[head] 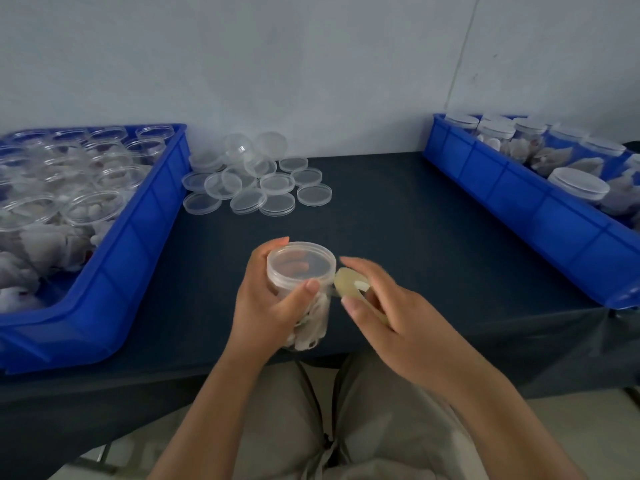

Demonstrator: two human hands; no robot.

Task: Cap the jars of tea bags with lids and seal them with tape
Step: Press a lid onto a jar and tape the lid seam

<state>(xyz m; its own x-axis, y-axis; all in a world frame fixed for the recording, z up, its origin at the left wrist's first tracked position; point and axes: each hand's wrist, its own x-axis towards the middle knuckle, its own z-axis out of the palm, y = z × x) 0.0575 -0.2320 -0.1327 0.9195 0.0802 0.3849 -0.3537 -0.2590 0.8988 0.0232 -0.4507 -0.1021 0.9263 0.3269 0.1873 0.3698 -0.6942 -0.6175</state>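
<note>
My left hand grips a clear jar of tea bags just above the table's front edge. A clear lid sits on the jar, and my left thumb presses against the lid's rim. My right hand holds a roll of clear yellowish tape right beside the jar, at the lid's right side. A short strip of tape runs from the roll to the jar just under the lid.
A blue bin on the left holds several open jars of tea bags. A pile of loose clear lids lies at the back of the dark table. A blue bin on the right holds several capped jars.
</note>
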